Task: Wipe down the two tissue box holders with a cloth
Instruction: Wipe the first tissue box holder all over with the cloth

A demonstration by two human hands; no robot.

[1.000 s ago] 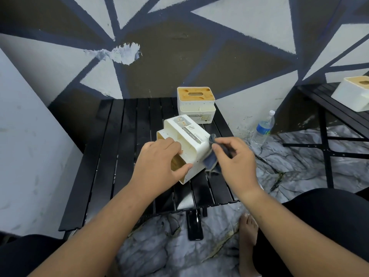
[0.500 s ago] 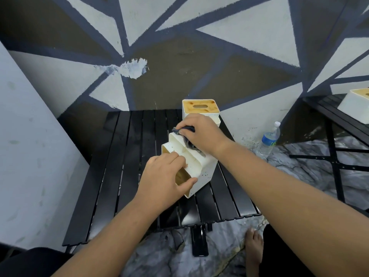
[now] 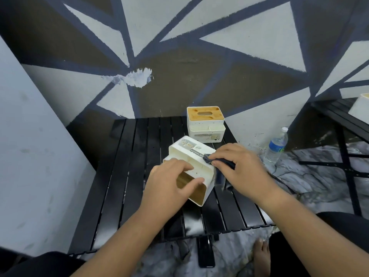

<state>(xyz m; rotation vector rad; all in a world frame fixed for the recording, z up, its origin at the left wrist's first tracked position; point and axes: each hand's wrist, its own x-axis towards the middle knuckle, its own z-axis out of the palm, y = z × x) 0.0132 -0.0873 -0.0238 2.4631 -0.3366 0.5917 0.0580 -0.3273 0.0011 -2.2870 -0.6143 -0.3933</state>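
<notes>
Wiping the tipped holder (image 3: 199,163), I am pinching the cloth (image 3: 208,158) in my right hand (image 3: 245,170), left hand (image 3: 169,183) gripping its end; the far-edge holder (image 3: 205,124) is likely waiting.

table: black slatted top (image 3: 127,166), set against wall
wall: grey and brown triangles (image 3: 199,76), chipped paint patch (image 3: 137,78)
bottle: clear water bottle (image 3: 276,145), upright on floor, right of table
floor: marble pattern (image 3: 311,188)
</notes>
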